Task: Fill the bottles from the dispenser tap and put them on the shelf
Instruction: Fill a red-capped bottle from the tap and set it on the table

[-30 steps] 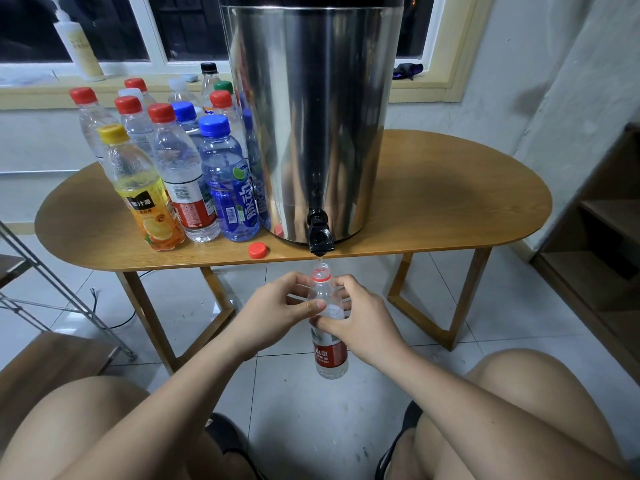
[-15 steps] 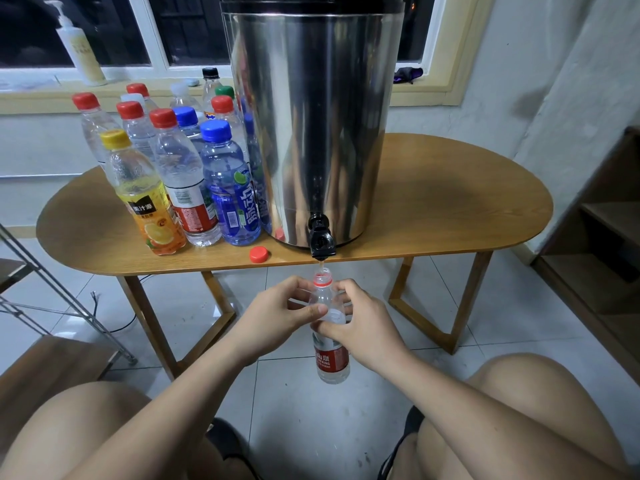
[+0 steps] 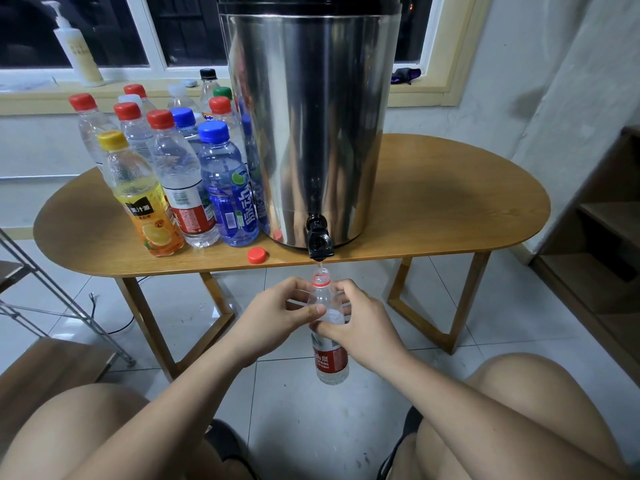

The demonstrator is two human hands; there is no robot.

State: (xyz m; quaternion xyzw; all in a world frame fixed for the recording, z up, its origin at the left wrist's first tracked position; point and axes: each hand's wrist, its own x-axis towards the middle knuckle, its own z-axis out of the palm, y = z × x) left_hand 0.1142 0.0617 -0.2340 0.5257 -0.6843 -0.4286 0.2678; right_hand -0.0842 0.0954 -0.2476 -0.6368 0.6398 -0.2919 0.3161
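Note:
A clear bottle with a red label [image 3: 329, 362] hangs upright below the table edge, its open mouth just under the black tap [image 3: 319, 241] of the steel dispenser [image 3: 308, 126]. My left hand [image 3: 277, 315] grips the bottle's shoulder from the left, thumb across its front. My right hand [image 3: 360, 323] grips it from the right. A thin stream runs from the tap into the neck. The bottle's red cap [image 3: 257, 255] lies loose on the wooden table [image 3: 450, 209], left of the tap.
Several capped bottles [image 3: 180, 174] stand grouped on the table's left half. A wooden shelf unit [image 3: 602, 237] is at the right wall. A metal rack [image 3: 41, 299] stands at the left. A pump bottle [image 3: 78, 50] sits on the windowsill. My knees frame the bottom.
The view has shifted slightly; both hands keep the bottle under the tap, a touch closer to the spout. The grip is unchanged.

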